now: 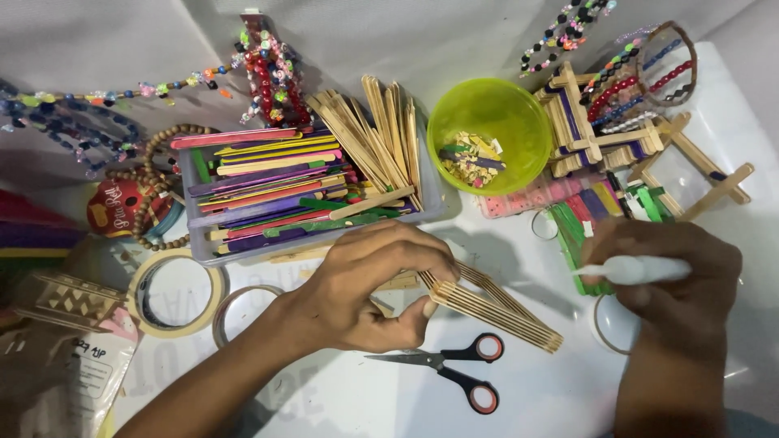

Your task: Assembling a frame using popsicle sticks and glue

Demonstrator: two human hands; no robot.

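Stick stack (495,307) in left hand (369,288) — white tube (637,270) in right hand (661,276).

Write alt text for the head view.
The left hand grips a stack of plain craft sticks while the right hand holds a white tube. Scissors, a tray of coloured sticks and a green bowl lie nearby.
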